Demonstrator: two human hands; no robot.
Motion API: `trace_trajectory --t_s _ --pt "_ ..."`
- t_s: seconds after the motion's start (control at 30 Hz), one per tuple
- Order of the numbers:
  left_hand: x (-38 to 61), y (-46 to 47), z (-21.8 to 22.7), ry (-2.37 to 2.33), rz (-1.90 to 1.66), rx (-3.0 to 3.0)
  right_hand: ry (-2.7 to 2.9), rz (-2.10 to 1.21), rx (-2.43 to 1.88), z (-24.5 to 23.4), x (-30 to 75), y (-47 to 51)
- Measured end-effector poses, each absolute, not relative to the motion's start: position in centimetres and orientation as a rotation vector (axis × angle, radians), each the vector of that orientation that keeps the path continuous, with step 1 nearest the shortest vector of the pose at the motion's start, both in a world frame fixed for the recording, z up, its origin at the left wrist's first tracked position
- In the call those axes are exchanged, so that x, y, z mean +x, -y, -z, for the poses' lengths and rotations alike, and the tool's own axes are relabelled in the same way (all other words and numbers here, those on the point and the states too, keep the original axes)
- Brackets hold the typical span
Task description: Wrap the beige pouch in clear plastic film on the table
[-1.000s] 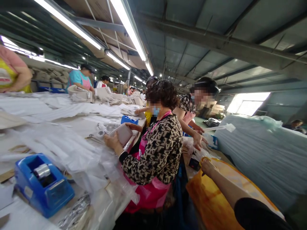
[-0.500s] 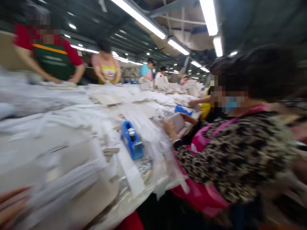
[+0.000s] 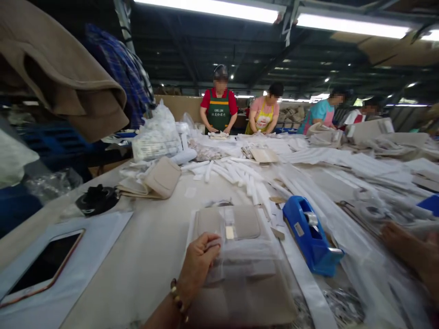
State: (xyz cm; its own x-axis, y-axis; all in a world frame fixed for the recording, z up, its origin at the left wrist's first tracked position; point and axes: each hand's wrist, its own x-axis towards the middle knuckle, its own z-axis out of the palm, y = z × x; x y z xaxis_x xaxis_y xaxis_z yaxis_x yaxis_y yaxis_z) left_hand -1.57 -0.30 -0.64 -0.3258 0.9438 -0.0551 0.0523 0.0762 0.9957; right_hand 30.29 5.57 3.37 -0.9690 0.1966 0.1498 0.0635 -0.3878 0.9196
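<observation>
My left hand rests on the table near the front edge, a bead bracelet on its wrist. Its fingers are curled and pinch the left edge of a clear plastic bag. That bag lies on a stack of bagged beige pouches. Just beyond it lies another flat beige pouch with a small metal tag. A blue tape dispenser stands to the right of the stack. My right hand is out of view. A blurred hand reaches in from the right edge and seems to be another person's.
A phone lies on a pale sheet at the front left, with a black object behind it. A beige pouch, white rolled strips and plastic bags cover the table. Several people work along the far side. Coats hang at upper left.
The view has swung left from the neighbour in the leopard top to the table in front. My left hand now holds the plastic bag; my right arm and the orange bag have left the view.
</observation>
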Motion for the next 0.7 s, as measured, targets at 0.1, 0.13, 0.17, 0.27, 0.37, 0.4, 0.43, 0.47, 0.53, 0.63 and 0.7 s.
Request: trace_trajectory --t_s 0.1,0.13,0.17,0.27,0.37,0.4,0.43,0.47,0.53,0.63,0.7 --pt "-1.7 0.5 0.6 -1.524 -1.377 1.038 -2.365 -2.188 0.667 -0.9 24.0 -2.2" --pt "-1.7 0.6 0.5 -1.521 -1.381 1.037 -2.652 -1.917 0.847 -0.4 22.1 -1.9" --pt "-1.7 0.6 0.5 -1.515 -1.384 1.033 -2.909 -1.595 1.018 0.1 20.3 -2.0" --pt "-1.7 0.7 0.5 -1.505 -1.389 1.031 -3.286 -0.935 1.212 1.2 16.7 -3.3" --pt "-1.7 1.0 0.3 -1.486 -1.383 1.095 -3.377 -0.760 1.184 2.7 15.0 -4.2" --pt "-1.7 1.1 0.2 -1.487 -1.367 1.132 -3.394 -0.725 1.206 3.3 14.7 -4.2" --pt "-1.6 1.3 0.2 -1.502 -1.341 1.162 -3.413 -0.706 1.231 3.9 14.5 -4.2" --pt "-1.6 1.4 0.1 -1.526 -1.305 1.189 -3.429 -0.698 1.255 4.4 14.3 -4.1" --pt "-1.3 1.7 0.3 -1.570 -1.254 1.241 -3.445 -0.709 1.275 5.2 14.0 -4.0" --pt "-0.9 2.2 1.0 -1.639 -1.285 1.377 -3.402 -0.754 1.282 5.7 13.7 -4.1" --pt "-0.7 2.6 1.7 -1.682 -1.359 1.515 -3.357 -0.817 1.240 5.8 13.7 -4.3"
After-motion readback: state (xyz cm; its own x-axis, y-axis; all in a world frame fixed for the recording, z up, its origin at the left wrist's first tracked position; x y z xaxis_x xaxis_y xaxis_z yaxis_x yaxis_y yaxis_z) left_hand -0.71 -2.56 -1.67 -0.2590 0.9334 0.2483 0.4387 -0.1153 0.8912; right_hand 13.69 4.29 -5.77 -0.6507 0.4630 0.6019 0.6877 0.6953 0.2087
